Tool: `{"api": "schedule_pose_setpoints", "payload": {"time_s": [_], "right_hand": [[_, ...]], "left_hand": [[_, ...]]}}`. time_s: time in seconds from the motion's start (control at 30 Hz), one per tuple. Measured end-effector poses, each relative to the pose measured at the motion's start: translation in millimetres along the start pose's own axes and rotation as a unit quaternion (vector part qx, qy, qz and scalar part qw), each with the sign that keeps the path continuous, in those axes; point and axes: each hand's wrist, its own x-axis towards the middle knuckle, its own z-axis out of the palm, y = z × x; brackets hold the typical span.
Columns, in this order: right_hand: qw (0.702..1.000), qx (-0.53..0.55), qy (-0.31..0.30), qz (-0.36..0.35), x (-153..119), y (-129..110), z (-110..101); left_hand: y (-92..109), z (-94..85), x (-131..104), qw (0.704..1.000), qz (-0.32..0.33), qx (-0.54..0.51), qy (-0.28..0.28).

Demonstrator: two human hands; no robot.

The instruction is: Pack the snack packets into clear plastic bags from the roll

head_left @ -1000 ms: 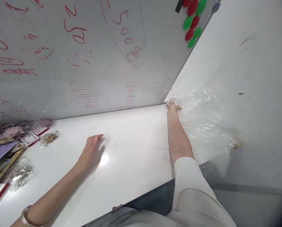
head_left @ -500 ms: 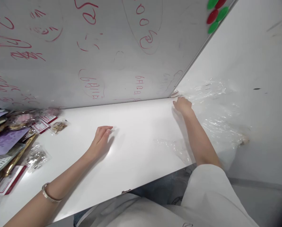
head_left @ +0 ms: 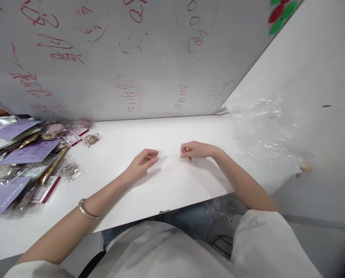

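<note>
A person's two bare hands face each other over a white surface (head_left: 137, 135), a narrow gap of it showing between them. The left hand (head_left: 142, 162) is curved, thumb near fingers; the right hand (head_left: 197, 150) is curled and slightly blurred. Faint clear plastic (head_left: 178, 153) shows just beside the right fingertips, on the side toward the left hand; whether either hand grips anything cannot be told. Clear sheeting (head_left: 265, 135) lies crumpled beyond the right hand, apart from it. Well to the left of the left hand, a small packet (head_left: 91, 139) and a clear bag (head_left: 69, 169) lie beside a pile of packages (head_left: 33, 151). A whiteboard (head_left: 161, 69) with red writing stands behind.
</note>
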Motion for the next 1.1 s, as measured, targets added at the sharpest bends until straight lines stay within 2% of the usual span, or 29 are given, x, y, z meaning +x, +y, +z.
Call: {"api": "schedule_pose_setpoints", "payload": {"time_s": [0.07, 0.17, 0.23, 0.3, 0.37, 0.4, 0.43, 0.47, 0.5, 0.57, 0.6, 0.67, 0.73, 0.8, 0.93, 1.03, 1.1], "right_hand": [[0.986, 0.129, 0.060, -0.086, 20.7, -26.2, 10.8], [0.928, 0.290, 0.093, -0.212, 47.6, -63.2, 26.4], [0.905, 0.316, 0.104, -0.267, 59.7, -78.3, 30.7], [0.908, 0.272, 0.158, -0.278, 66.7, -80.6, 27.3], [0.925, 0.189, 0.230, -0.236, 69.0, -69.8, 17.1], [0.938, 0.150, 0.239, -0.199, 68.6, -60.9, 10.5], [0.957, 0.118, 0.215, -0.158, 67.1, -50.7, 3.8], [0.978, 0.097, 0.148, -0.115, 64.5, -40.3, -2.5], [0.992, 0.081, 0.053, -0.078, 61.0, -30.6, -7.7], [0.990, 0.049, -0.127, -0.027, 51.6, -15.9, -13.5], [0.982, 0.028, -0.187, -0.014, 46.1, -11.5, -14.0], [0.970, -0.011, -0.241, 0.003, 34.3, -8.0, -11.8], [0.971, -0.028, -0.238, 0.012, 22.5, -8.8, -9.5], [0.978, -0.025, -0.207, 0.014, 11.2, -9.8, -11.3], [0.984, -0.060, -0.157, 0.062, -10.0, 1.9, -28.3], [0.974, -0.107, -0.134, 0.146, -26.6, 30.5, -46.2], [0.956, -0.149, -0.052, 0.248, -39.3, 56.9, -59.0]], "left_hand": [[0.5, 7.1, -2.4, 0.997, -0.004, -0.069, -0.045], [0.4, 11.9, -3.9, 0.986, -0.030, -0.143, -0.076], [0.1, 9.4, -3.3, 0.981, -0.053, -0.169, -0.073], [0.3, 3.5, -1.5, 0.975, -0.069, -0.203, -0.049], [1.5, -4.1, 1.4, 0.963, -0.065, -0.260, -0.019], [2.6, -8.0, 3.1, 0.955, -0.059, -0.290, -0.004], [4.0, -11.9, 4.8, 0.948, -0.052, -0.315, 0.011], [5.6, -15.8, 6.5, 0.943, -0.047, -0.330, 0.026], [7.2, -19.7, 8.2, 0.940, -0.045, -0.335, 0.044], [10.1, -27.9, 11.3, 0.942, -0.047, -0.321, 0.088], [11.1, -32.3, 12.7, 0.943, -0.050, -0.309, 0.116], [11.8, -42.3, 15.8, 0.941, -0.052, -0.282, 0.182], [11.3, -54.0, 19.0, 0.936, -0.042, -0.252, 0.244], [10.5, -67.7, 21.9, 0.931, -0.010, -0.215, 0.293], [10.3, -99.0, 23.7, 0.907, 0.070, -0.167, 0.379], [9.3, -117.4, 22.3, 0.883, 0.075, -0.179, 0.427], [7.5, -122.5, 22.2, 0.878, 0.055, -0.191, 0.436]]}}
